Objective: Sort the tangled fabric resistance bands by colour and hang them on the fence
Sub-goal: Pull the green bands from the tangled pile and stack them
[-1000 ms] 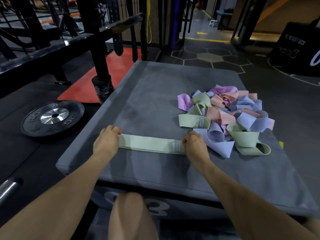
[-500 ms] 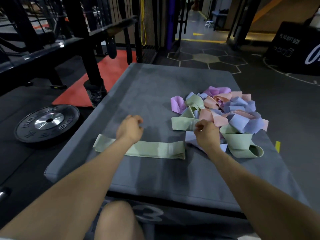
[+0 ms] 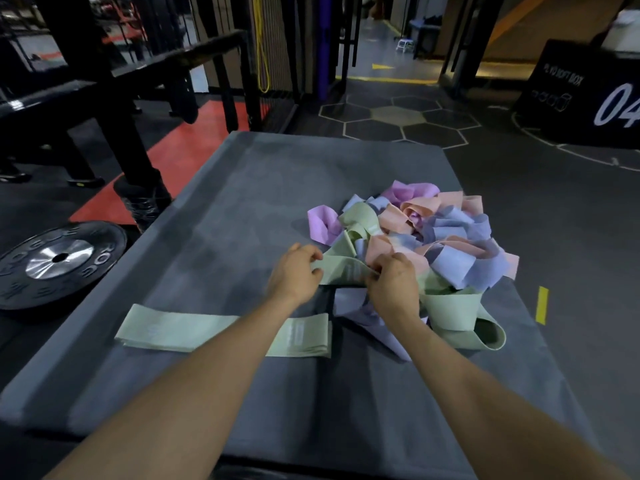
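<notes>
Head view — hands (image 3: 346,271) on green band (image 3: 346,271)

Flattened pale-green fabric band (image 3: 221,332) lies apart, near tangled heap of green, lilac, peach, blue-grey fabric bands (image 3: 426,244).

Two bare forearms enter from the bottom edge, one from about 7 o'clock and the other from about 5 o'clock. No sleeve, watch, bracelet or glove shows on either arm up to the frame edge. The left hand (image 3: 294,273) and the right hand (image 3: 393,284) are bare as well, with no rings to be seen on the fingers that show. The nails are too blurred to describe.
</notes>
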Available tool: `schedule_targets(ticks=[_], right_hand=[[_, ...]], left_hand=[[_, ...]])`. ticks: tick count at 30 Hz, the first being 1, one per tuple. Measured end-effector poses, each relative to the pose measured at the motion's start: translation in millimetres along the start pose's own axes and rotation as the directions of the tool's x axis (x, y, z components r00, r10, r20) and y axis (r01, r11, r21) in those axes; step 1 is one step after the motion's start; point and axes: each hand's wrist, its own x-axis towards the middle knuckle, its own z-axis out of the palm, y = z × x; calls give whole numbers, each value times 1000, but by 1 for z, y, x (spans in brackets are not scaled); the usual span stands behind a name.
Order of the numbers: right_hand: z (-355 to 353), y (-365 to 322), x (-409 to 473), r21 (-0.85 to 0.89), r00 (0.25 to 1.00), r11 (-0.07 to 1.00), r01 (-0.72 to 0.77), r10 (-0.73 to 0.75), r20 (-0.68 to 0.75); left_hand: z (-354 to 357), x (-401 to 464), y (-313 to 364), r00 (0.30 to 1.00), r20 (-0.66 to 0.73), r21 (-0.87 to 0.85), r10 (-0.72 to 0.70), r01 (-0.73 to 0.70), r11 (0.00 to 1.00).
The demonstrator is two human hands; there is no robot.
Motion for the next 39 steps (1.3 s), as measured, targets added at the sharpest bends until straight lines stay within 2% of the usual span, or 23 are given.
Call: schedule_targets(ticks=[4, 8, 10, 15, 20, 23, 29, 32, 36, 39], right_hand=[[-16, -9, 4, 118, 985, 979, 166, -160, -65], [-45, -29, 5, 317, 968, 915, 249, -245, -55], [-65, -37, 6, 401, 976, 890, 216, -209, -62], [-106, -35, 6, 520, 977, 843, 136, -27, -211], [-140, -21, 1, 582, 932, 811, 54, 168, -321], [-150, -12, -5, 620, 911, 785, -19, 269, -314], [-152, 10, -41, 641, 915, 762, -94, 320, -247], [-143, 24, -62, 628, 921, 768, -128, 327, -212], [-130, 49, -93, 551, 912, 789, -273, 394, -112], [-115, 67, -114, 517, 902, 787, -336, 427, -63]], left_hand=[[-6, 4, 17, 998, 9, -78, 68, -67, 995], [-16, 8, 49, 976, 115, -121, 183, -169, 978], [-23, 6, 61, 977, 134, -92, 163, -151, 984], [-46, 0, 76, 985, 53, -45, 161, -159, 986], [-75, -10, 81, 989, -77, -6, 129, -129, 992], [-90, -17, 84, 988, -82, -44, 133, -137, 990], [-97, -58, 85, 985, 131, -64, 116, -108, 992], [-91, -81, 76, 975, 203, -1, 87, -89, 996], [-76, -113, 63, 944, 329, 76, 36, -64, 995], [-62, -132, 48, 915, 404, 62, 5, -33, 998]])
